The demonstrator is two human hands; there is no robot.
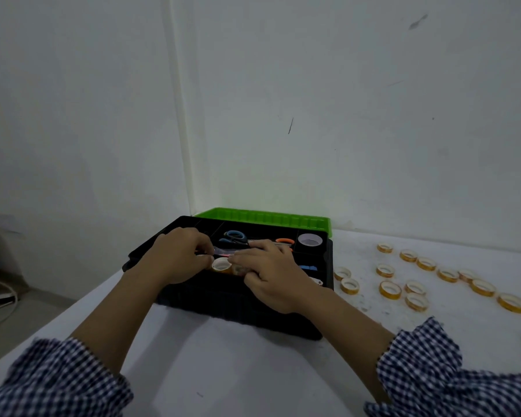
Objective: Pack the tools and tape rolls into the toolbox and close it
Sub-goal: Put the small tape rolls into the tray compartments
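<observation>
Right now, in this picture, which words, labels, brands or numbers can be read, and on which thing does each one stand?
None can be read.
The black toolbox, its green lid, the white tape roll in the back right compartment and the amber tape rolls on the table show no print.
The small white item near the toolbox's right edge is too blurred to tell.

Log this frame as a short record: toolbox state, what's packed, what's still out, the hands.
toolbox: black toolbox, green lid open behind it by the wall
packed: blue-handled scissors, white tape roll in the back right compartment
hands: left hand and right hand both at a small tape roll inside the box; grip unclear
still out: many amber tape rolls on the table, right of the box
</observation>
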